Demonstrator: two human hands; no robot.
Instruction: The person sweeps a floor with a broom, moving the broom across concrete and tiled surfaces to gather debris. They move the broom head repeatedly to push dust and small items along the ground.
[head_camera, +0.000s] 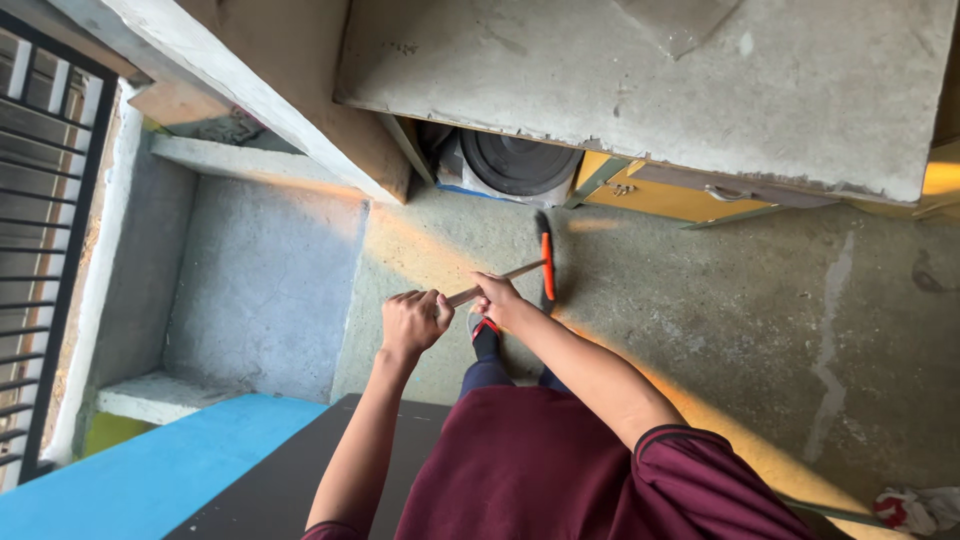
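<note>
Centre of frame: my left hand (413, 321) and right hand (497, 298) both clamped on the wooden handle (505, 276). Orange-and-black squeegee head (546, 262) rests on the concrete floor (700, 300), below the black drum (517, 160).

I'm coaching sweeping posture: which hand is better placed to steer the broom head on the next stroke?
Probably the right hand: it grips the broom handle lower, nearer the orange broom head. The left hand holds the handle's top end, farther back.
</note>
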